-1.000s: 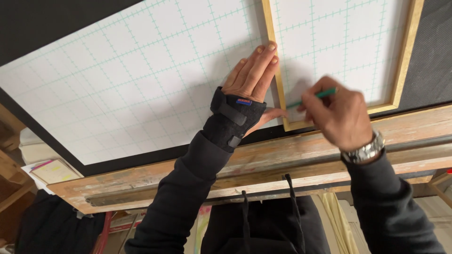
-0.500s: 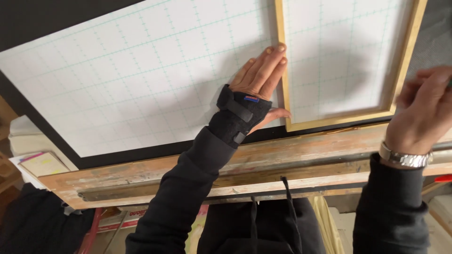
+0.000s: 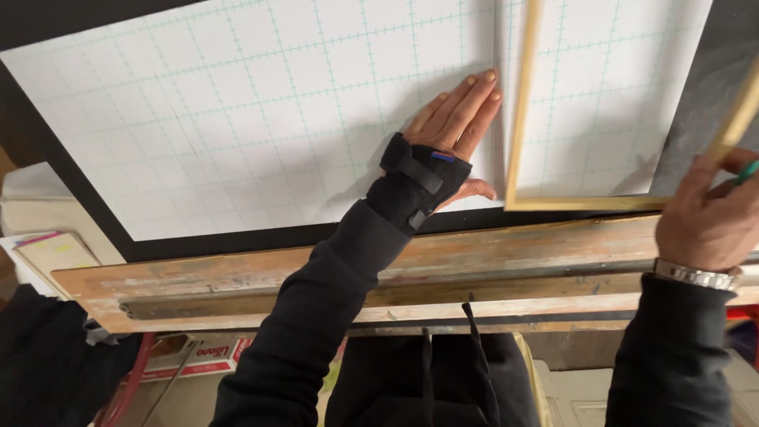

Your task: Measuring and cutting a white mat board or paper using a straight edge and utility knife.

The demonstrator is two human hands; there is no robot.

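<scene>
The left hand (image 3: 455,126), strapped in a black wrist brace (image 3: 415,182), lies flat with fingers spread on the white gridded sheet (image 3: 237,119) at centre frame, just beside the wooden frame (image 3: 522,103). At the right edge, the right hand (image 3: 708,217) has its grip closed on the frame's far rail, a green pencil (image 3: 747,170) tucked in. A worn wooden ledge (image 3: 506,261) runs below.

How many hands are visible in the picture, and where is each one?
2. The left hand, in a black wrist brace, lies flat on the white gridded sheet. The right hand holds the wooden frame at the right edge.
</scene>
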